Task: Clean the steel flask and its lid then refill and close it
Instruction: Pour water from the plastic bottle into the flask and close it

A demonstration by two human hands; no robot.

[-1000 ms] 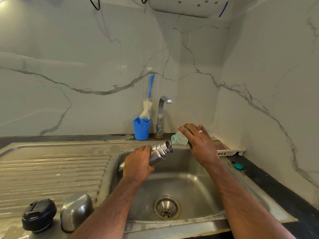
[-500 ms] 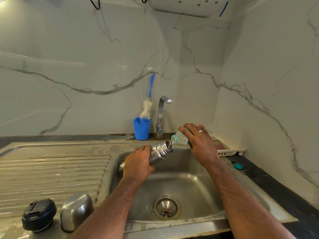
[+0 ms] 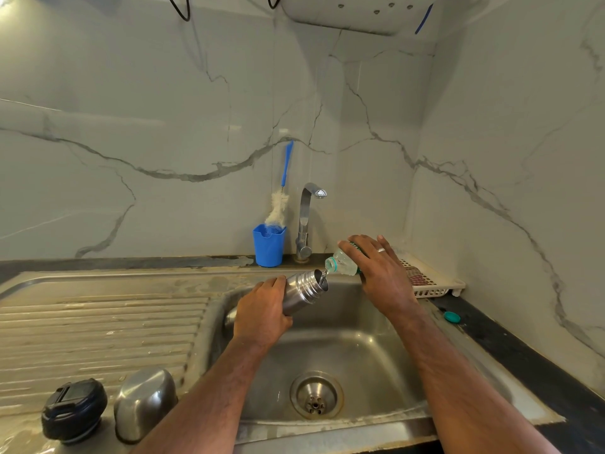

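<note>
Both hands work over the sink [image 3: 376, 352]: left hand [image 3: 262, 311] fingers curled round the steel flask [image 3: 302, 290], mouth tilted toward two o'clock to catch water; right hand [image 3: 381, 273] fingers wrap the plastic bottle [image 3: 342, 265]

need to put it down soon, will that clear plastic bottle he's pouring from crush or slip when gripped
The plastic bottle looks thin-walled, so it probably dents under the right hand. It is tilted, pouring into the steel flask, so it is likely getting lighter. Possibly slippery if wet.

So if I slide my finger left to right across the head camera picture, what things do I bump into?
black lid → steel cap → left hand → steel flask → plastic bottle → right hand → white tray → teal bottle cap
</note>
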